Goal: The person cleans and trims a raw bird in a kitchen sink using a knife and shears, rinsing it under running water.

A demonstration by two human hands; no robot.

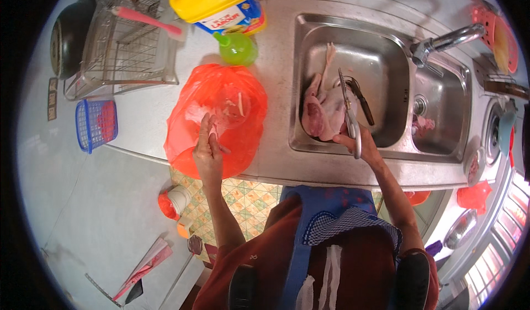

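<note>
My left hand (207,152) is over the mouth of a red plastic bag (248,144) on the counter. Pale pink raw pieces (198,112) show inside the bag. A pinkish bit lies by my thumb, and whether the fingers pinch it is unclear. My right hand (366,144) grips metal kitchen scissors (352,123) by the handles, blades pointing away from me over the left basin of the steel sink (385,82). Beneath them lies a raw plucked bird (327,111), one leg stretched towards the back. A dark-handled utensil (365,107) rests beside the bird.
Behind the bag stand a green bottle (238,49) and a yellow-capped detergent jug (223,5). A wire dish rack (132,53) and blue basket (96,125) are at left. The faucet (447,42) reaches over the sink. Pink scraps (423,124) lie in the right basin.
</note>
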